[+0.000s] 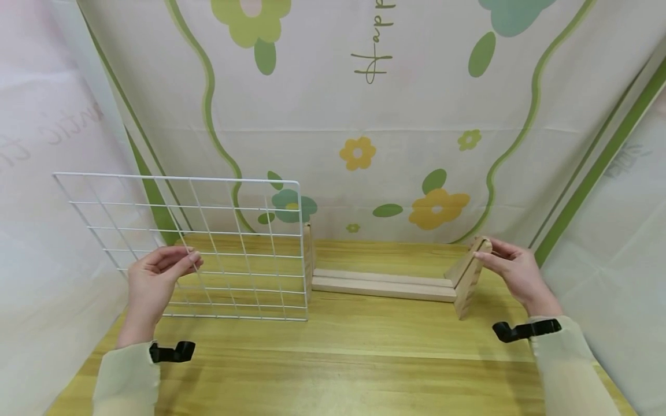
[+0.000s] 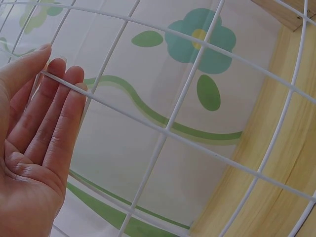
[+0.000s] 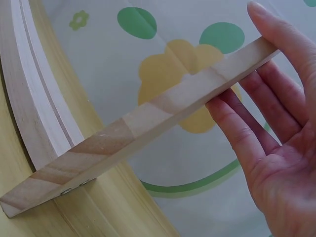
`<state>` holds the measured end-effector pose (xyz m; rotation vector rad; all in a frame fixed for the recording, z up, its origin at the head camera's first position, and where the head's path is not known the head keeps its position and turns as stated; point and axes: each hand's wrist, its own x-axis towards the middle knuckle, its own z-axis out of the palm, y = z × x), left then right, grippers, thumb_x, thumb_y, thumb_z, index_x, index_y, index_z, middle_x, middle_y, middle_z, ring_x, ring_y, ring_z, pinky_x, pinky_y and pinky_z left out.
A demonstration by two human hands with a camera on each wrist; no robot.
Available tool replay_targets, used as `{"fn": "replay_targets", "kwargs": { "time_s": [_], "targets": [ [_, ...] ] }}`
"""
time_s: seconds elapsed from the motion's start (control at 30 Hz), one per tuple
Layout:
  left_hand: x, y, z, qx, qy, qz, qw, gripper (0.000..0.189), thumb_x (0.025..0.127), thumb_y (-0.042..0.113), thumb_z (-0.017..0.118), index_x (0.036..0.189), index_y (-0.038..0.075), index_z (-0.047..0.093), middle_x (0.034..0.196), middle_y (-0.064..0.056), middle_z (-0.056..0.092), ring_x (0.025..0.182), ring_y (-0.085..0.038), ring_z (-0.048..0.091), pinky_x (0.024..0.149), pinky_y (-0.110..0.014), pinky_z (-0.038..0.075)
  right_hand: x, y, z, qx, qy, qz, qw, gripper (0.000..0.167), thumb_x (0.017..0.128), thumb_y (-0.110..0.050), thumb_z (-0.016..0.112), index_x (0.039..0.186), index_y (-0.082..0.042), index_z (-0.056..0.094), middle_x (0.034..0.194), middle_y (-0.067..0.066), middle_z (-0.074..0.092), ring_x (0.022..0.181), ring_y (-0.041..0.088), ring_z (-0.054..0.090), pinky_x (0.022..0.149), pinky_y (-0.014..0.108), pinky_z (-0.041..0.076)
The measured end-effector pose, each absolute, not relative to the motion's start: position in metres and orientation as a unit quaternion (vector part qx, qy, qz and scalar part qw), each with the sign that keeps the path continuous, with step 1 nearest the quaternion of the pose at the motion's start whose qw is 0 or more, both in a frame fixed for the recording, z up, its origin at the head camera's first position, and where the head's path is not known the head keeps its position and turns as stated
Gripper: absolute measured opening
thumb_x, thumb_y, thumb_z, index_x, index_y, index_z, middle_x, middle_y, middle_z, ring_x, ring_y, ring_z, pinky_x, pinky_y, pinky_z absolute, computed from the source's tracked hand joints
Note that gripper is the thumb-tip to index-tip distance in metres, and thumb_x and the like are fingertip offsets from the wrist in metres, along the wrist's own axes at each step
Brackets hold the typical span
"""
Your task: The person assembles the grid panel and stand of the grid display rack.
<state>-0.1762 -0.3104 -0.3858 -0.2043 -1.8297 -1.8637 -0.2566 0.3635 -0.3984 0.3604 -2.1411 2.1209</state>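
Left hand (image 1: 156,280) pinching white grid (image 2: 165,131), right hand (image 1: 517,275) gripping wooden stand (image 1: 385,287), floral cloth (image 1: 406,110) behind

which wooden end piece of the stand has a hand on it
The right wooden end piece: the right hand holds its upper end. The left wooden end piece, beside the white wire grid, has no hand on it.

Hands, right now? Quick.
Left hand: closed, pinching the white wire grid.
Right hand: closed, fingers and thumb holding the wooden end panel near its top.
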Motion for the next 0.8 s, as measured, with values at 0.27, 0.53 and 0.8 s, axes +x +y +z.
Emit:
{"fn": "replay_targets", "kwargs": {
  "time_s": [0.27,0.53,0.8],
  "targets": [
    [-0.1761,-0.3099,-0.3858,-0.08,-0.673,-0.688,0.26,0.018,0.091,-0.006,0.073,0.103,-0.017,0.065,0.092,-0.007,0.077,0.079,-0.015,0.075,0.075,-0.027,0.06,-0.2505,0.3625,-0.3989,0.108,-0.729,0.674,0.056,0.037,0.098,0.0,0.068,0.126,-0.024,0.072,0.11,-0.01,0.073,0.098,0.004,0.069,0.081,0.017,0.056],
    [-0.1762,-0.3103,-0.3865,-0.076,-0.675,-0.687,0.256,0.019,0.091,-0.004,0.074,0.104,-0.016,0.066,0.093,-0.007,0.077,0.079,-0.015,0.075,0.075,-0.026,0.06,-0.2472,0.3639,-0.4003,0.11,-0.74,0.662,0.054,0.037,0.098,-0.002,0.069,0.128,-0.022,0.071,0.11,-0.01,0.073,0.097,0.005,0.07,0.08,0.017,0.057],
    [-0.1766,-0.31,-0.3858,-0.07,-0.675,-0.687,0.259,0.02,0.091,-0.003,0.075,0.104,-0.016,0.066,0.092,-0.008,0.077,0.078,-0.016,0.075,0.074,-0.026,0.06,-0.2476,0.3612,-0.4006,0.113,-0.743,0.657,0.056,0.037,0.097,-0.003,0.069,0.131,-0.017,0.069,0.111,-0.01,0.072,0.098,0.004,0.069,0.08,0.018,0.057]
  ]
}}
